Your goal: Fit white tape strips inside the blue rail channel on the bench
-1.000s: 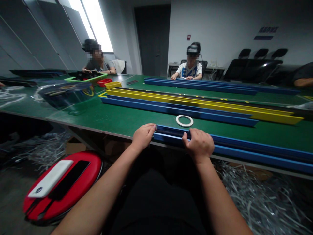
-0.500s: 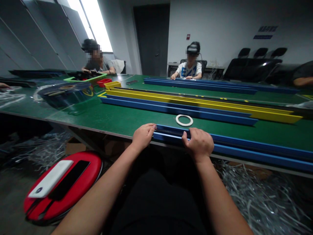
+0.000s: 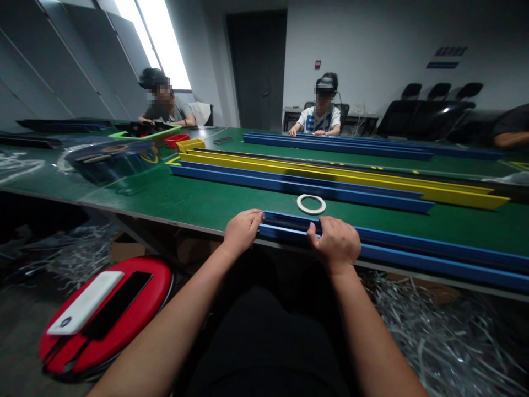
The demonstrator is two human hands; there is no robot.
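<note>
pinching the end of nearest blue rail [image 3: 433,265] with left hand [image 3: 243,229], gripping across it with right hand [image 3: 339,243], likely for steadiness.

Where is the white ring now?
In the head view, right of centre, the white ring lies on the green table beyond the right hand, between the near blue rail and next blue rail.

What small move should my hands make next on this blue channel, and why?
Perhaps slide your right hand rightward along the blue channel: your left hand is at its left end, and the long stretch rightward has no hand on it.
</note>
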